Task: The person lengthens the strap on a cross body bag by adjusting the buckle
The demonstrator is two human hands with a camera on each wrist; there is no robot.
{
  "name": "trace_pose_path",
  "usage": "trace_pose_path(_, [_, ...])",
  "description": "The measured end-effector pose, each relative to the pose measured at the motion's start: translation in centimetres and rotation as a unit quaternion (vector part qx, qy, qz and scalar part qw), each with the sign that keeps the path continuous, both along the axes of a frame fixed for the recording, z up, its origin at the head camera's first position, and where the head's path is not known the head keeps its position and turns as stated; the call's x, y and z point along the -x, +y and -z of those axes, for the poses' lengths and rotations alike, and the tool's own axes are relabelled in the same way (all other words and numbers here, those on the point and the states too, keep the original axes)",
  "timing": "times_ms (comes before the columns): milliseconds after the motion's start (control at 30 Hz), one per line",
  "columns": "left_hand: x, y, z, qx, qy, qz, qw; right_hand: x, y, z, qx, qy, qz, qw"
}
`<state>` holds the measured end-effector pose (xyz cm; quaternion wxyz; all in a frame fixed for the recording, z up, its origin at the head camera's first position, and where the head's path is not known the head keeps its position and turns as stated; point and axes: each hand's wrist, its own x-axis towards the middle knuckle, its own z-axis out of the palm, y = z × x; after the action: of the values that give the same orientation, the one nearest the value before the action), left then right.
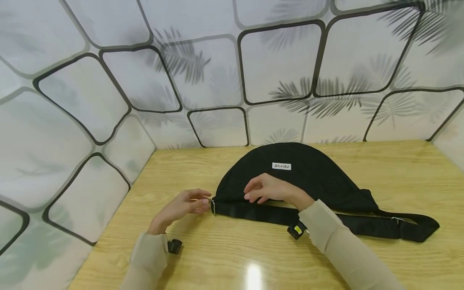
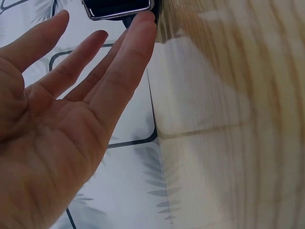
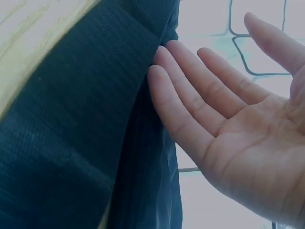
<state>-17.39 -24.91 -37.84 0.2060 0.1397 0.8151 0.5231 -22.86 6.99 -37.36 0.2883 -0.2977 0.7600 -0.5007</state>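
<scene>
On the worktop [image 1: 214,257], right of frame centre, the black bag [image 1: 308,173] stretches lengthwise left to right; your right hand [image 1: 272,188], fingers loosely extended, empty, is nearer its middle; your left hand [image 1: 185,206], likewise, beside its left end.

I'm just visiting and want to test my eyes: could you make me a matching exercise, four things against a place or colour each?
Things
1. Label
2. Left hand
3. Right hand
4. Tabletop

Places or colours
A. At the bag's straight edge
B. Yellowish, with wood grain
C. White, on black fabric
D. By a metal buckle

Pairs: 1-C, 2-D, 3-A, 4-B
</scene>
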Motion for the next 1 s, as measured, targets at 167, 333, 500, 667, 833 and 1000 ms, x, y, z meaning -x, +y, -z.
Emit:
trace_pose_path(167, [0.1, 0.1, 0.1, 0.004, 0.0, 0.003, 1.0, 0.1, -0.3, 0.2, -0.003, -0.008, -0.003, 1.0])
trace_pose_path(333, [0.3, 0.2, 0.4, 0.0, -0.005, 0.004, 1.0, 0.3, -0.6, 0.4, -0.007, -0.007, -0.005, 0.9999])
trace_pose_path(500, [0.5, 0.6, 0.6, 0.004, 0.002, 0.006, 1.0, 0.3, -1.1, 0.6, -0.012, 0.002, -0.011, 0.9999])
trace_pose_path(667, [1.0, 1.1, 0.7, 0.015, 0.029, 0.007, 0.9994, 0.3, -1.9, 0.8, -0.01, 0.012, -0.021, 0.9997])
trace_pose_path(833, [1.2, 1.5, 0.5, 0.019, 0.031, -0.003, 0.9993, 0.1, -2.4, 0.9, 0.0, -0.002, -0.012, 0.9999])
trace_pose_path(1000, [0.9, 1.7, 0.6, 0.011, 0.018, -0.018, 0.9996, -0.3, -3.4, 1.5, 0.019, -0.018, -0.012, 0.9996])
